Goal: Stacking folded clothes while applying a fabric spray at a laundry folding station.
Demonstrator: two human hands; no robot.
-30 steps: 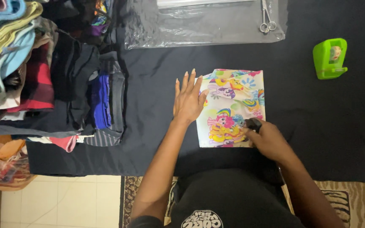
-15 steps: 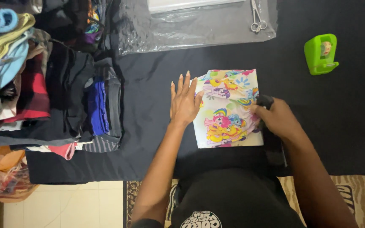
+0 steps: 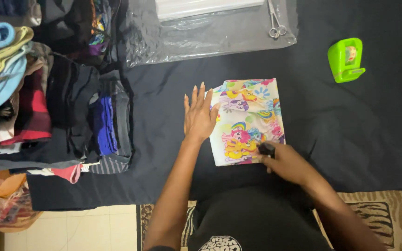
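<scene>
At frame centre the open left hand (image 3: 199,114) flattens the soft, light folded cloth (image 3: 247,121); the right hand (image 3: 282,160) grips a small dark object (image 3: 267,149); its edges look easiest to grasp.

i see a folded cloth (image 3: 247,121) printed with pink, yellow and blue cartoon ponies on white, over a black counter cover (image 3: 378,125). at two o'clock sits a lime-green tape dispenser (image 3: 346,60); at nine o'clock a clothes pile (image 3: 47,97) of black, blue, red and yellow.
</scene>
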